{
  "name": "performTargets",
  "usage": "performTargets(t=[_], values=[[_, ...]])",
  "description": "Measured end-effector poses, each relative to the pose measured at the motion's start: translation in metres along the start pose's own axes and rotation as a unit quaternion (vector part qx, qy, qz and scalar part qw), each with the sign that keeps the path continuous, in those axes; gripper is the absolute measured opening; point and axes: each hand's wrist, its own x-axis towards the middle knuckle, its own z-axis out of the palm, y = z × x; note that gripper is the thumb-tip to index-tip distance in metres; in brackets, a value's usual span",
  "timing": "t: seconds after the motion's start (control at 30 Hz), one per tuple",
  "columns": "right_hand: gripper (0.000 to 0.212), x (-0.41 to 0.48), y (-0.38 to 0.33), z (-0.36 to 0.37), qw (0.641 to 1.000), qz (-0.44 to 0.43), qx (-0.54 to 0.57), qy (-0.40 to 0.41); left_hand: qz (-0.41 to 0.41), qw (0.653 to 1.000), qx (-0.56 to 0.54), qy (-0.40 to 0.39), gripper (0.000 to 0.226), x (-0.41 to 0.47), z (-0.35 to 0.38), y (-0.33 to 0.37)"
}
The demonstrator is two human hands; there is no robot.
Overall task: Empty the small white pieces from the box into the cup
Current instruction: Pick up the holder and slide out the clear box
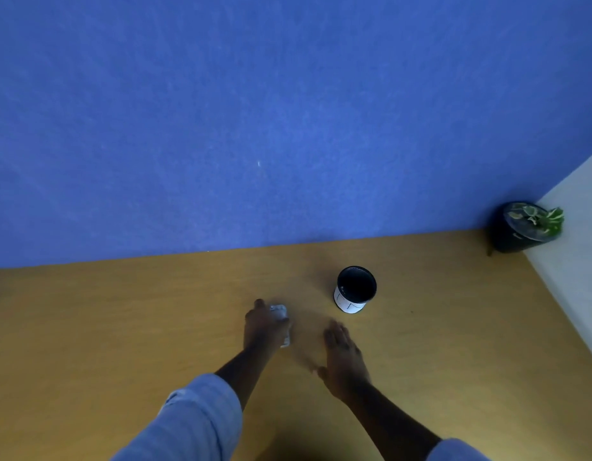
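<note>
A white cup (354,291) with a dark inside stands upright on the wooden table (121,327), to the right of centre. My left hand (264,326) is curled over a small pale box (281,314), which shows only at its fingertips and right edge. My right hand (343,356) lies flat on the table with its fingers spread, below and slightly left of the cup, holding nothing. The small white pieces are hidden from view.
A blue wall (288,111) rises right behind the table. A dark pot with a green plant (524,226) sits in the far right corner against a white wall (581,247). Light blue sleeves (194,420) cover both forearms.
</note>
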Motion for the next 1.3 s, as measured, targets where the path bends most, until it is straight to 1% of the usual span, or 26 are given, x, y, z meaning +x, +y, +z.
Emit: performTargets(t=[0.13,0.2,0.27,0.33,0.37,0.4,0.43,0.47,0.5,0.6,0.67,0.73,0.77,0.9,1.3], values=[[0.094,-0.001,-0.001,-0.003,1.0,0.005,0.007,-0.009,-0.018,0.999,-0.029,-0.006,0.051,-0.001,-0.006,-0.003],[0.086,-0.004,-0.004,-0.009,0.999,0.007,0.031,-0.014,-0.017,0.999,-0.049,-0.015,0.055,-0.006,-0.011,-0.004],[0.075,-0.006,-0.009,-0.018,0.994,0.029,0.109,-0.003,-0.004,0.997,-0.067,-0.026,0.056,-0.015,-0.017,-0.006],[0.057,-0.006,-0.018,-0.028,0.971,0.063,0.231,0.015,0.019,0.996,-0.079,-0.035,0.056,-0.029,-0.025,-0.005],[0.043,-0.007,-0.024,-0.034,0.943,0.087,0.321,0.022,0.037,0.995,-0.082,-0.037,0.055,-0.037,-0.029,-0.003],[0.03,-0.008,-0.031,-0.04,0.9,0.11,0.421,0.017,0.056,0.994,-0.086,-0.037,0.054,-0.046,-0.033,-0.001],[0.024,-0.011,-0.038,-0.044,0.848,0.128,0.514,-0.001,0.072,0.992,-0.092,-0.037,0.052,-0.055,-0.036,0.002],[0.027,-0.013,-0.043,-0.049,0.798,0.139,0.586,-0.027,0.084,0.991,-0.099,-0.036,0.049,-0.065,-0.039,0.005],[0.036,-0.017,-0.046,-0.053,0.754,0.141,0.639,-0.058,0.093,0.989,-0.106,-0.036,0.047,-0.074,-0.042,0.009],[0.062,-0.029,-0.052,-0.061,0.642,0.102,0.747,-0.142,0.116,0.985,-0.125,-0.039,0.038,-0.099,-0.046,0.02],[0.069,-0.037,-0.055,-0.064,0.593,0.082,0.784,-0.166,0.134,0.982,-0.127,-0.045,0.034,-0.114,-0.047,0.025],[0.068,-0.044,-0.058,-0.065,0.56,0.083,0.805,-0.177,0.155,0.979,-0.12,-0.048,0.034,-0.125,-0.047,0.028],[0.067,-0.047,-0.058,-0.065,0.551,0.081,0.811,-0.18,0.164,0.979,-0.114,-0.047,0.035,-0.13,-0.047,0.029],[0.067,-0.057,-0.056,-0.066,0.552,0.083,0.811,-0.175,0.186,0.976,-0.104,-0.046,0.043,-0.145,-0.047,0.031],[0.073,-0.071,-0.049,-0.062,0.532,0.107,0.816,-0.199,0.194,0.976,-0.091,-0.049,0.034,-0.167,-0.044,0.029]])
